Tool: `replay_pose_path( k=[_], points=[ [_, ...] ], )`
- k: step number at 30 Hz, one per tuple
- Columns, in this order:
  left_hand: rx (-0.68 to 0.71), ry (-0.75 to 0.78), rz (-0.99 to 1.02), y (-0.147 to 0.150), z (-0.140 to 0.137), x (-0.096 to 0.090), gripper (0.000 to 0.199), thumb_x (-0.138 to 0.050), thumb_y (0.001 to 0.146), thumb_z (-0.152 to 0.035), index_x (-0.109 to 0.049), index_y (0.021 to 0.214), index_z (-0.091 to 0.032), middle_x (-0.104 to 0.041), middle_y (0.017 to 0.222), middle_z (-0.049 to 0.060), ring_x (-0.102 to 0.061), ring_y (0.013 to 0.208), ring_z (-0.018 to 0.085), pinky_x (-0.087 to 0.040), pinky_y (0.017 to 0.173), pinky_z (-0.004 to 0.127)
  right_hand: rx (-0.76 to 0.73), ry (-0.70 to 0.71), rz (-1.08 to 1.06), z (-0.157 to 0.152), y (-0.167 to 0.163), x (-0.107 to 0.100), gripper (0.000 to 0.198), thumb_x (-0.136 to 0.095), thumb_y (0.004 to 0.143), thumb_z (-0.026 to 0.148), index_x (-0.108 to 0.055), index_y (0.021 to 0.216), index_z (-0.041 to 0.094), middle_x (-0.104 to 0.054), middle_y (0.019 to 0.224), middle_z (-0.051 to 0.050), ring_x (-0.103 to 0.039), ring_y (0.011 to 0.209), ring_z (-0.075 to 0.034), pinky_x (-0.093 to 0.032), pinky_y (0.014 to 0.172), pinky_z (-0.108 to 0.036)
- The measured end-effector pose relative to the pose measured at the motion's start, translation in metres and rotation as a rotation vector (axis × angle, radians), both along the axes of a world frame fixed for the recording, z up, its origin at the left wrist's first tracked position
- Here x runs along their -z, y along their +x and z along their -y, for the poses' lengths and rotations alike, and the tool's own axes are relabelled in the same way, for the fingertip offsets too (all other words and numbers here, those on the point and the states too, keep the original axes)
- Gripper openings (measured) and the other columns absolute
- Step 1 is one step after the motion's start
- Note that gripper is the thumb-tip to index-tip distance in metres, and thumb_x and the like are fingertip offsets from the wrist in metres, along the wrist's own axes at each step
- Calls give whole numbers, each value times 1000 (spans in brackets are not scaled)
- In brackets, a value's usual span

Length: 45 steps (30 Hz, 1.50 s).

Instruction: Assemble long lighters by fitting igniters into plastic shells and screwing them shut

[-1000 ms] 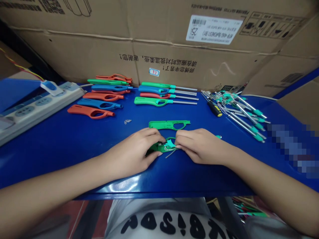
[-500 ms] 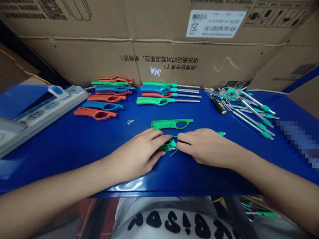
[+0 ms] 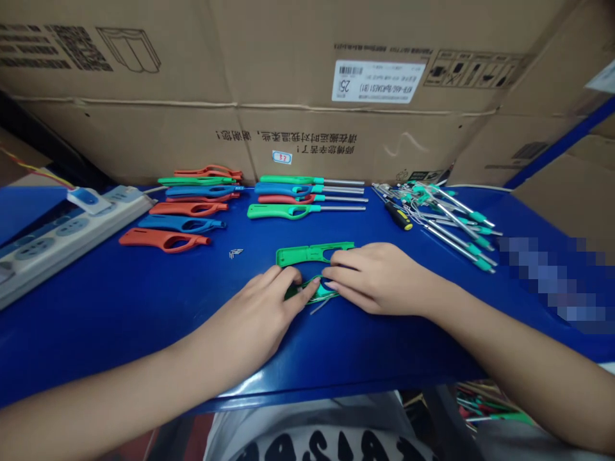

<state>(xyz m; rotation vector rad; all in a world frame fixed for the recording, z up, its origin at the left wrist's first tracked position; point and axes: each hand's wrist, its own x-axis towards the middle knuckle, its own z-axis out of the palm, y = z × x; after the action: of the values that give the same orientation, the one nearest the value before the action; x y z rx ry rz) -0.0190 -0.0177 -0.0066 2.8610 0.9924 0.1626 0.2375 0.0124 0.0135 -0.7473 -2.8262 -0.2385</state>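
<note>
Both my hands work on an opened green lighter half (image 3: pixel 328 294) low on the blue table, with a teal part and thin wires inside it. My left hand (image 3: pixel 273 298) is closed on its left end, thumb pressing near the teal part. My right hand (image 3: pixel 377 280) has its fingers pinched at the right side of the same piece and hides its far end. A thin grey tube or wire (image 3: pixel 319 307) sticks out toward me. Just beyond lies a second green lighter shell half (image 3: pixel 302 254), its hollow side up, partly covered by my right fingers.
Orange, blue and green lighter shells (image 3: pixel 163 240) lie at the back left, near a white power strip (image 3: pixel 72 230). Long-nosed lighters (image 3: pixel 283 211) line the back middle. Small screws (image 3: pixel 236 253) sit left of centre. A yellow-black screwdriver (image 3: pixel 400 218) and metal lighter nozzles (image 3: pixel 461 221) are at right. Cardboard (image 3: pixel 192 134) stands behind.
My view has tilted and shifted, so things sit lower and further left. My right fingers have moved over the lighter half, and my left thumb now presses into it near the teal part.
</note>
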Motion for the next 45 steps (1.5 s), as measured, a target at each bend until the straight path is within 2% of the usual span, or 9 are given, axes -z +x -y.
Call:
replay_pose_path(
  k=[3,6,12,15,21,28,34,40,45],
  points=[
    [3,22,14,1,-2,1,54,-44,100,-10,-47,151,-23,-57,123,15,-56,107,30,-55,91,49,101,58,-87,-8,11,-4,33,-42,106,33,-71,108,17,-74,101,-8,-66,83,-19,-42,68,-32],
    [4,44,56,3,-5,-1,45,-43,102,-15,-54,146,-18,-60,119,16,-59,106,30,-57,89,48,304,117,-211,-26,34,-9,31,-44,103,31,-71,113,18,-74,108,-10,-66,99,-25,-48,80,-36],
    [-7,31,105,3,-8,-7,39,-42,105,-22,-65,135,-14,-62,116,17,-61,102,29,-60,85,46,942,150,-248,-68,109,-12,34,-47,92,24,-71,115,13,-67,113,-21,-59,108,-39,-48,90,-52],
    [-9,11,110,4,-8,-7,39,-41,105,-23,-66,134,-13,-62,115,17,-61,102,29,-60,87,47,1207,27,-154,-79,136,-10,36,-50,88,21,-73,115,15,-64,117,-21,-58,112,-41,-49,89,-54],
    [1,9,174,2,-11,-2,37,-43,105,-22,-67,132,-15,-61,117,15,-61,105,27,-59,90,43,1285,-45,-120,-85,143,-4,29,-54,86,20,-76,104,19,-66,115,-17,-61,112,-36,-50,91,-48],
    [21,71,231,-3,-17,6,38,-47,105,-27,-63,136,-12,-65,117,14,-64,109,28,-58,97,46,1460,-79,-151,-83,173,-19,35,-57,84,13,-74,113,18,-66,121,-17,-64,109,-32,-51,87,-40],
    [0,82,209,-5,-17,6,36,-47,104,-28,-68,130,-14,-66,117,13,-65,108,28,-59,95,45,1445,-242,-143,-88,190,-12,18,-66,82,17,-78,94,19,-73,105,-12,-67,91,-26,-49,76,-35],
    [12,116,145,-3,-14,-1,39,-42,105,-29,-69,129,-14,-66,120,15,-66,107,30,-60,93,48,1393,-206,-179,-92,188,1,10,-69,81,22,-76,86,16,-71,94,-11,-66,92,-24,-50,79,-33],
    [-23,105,76,-2,-11,-4,42,-38,105,-25,-66,134,-13,-65,117,17,-66,98,31,-62,82,50,1446,-76,-245,-85,190,-11,13,-71,81,26,-74,85,14,-70,105,-18,-66,98,-32,-52,83,-42]
  ],
)
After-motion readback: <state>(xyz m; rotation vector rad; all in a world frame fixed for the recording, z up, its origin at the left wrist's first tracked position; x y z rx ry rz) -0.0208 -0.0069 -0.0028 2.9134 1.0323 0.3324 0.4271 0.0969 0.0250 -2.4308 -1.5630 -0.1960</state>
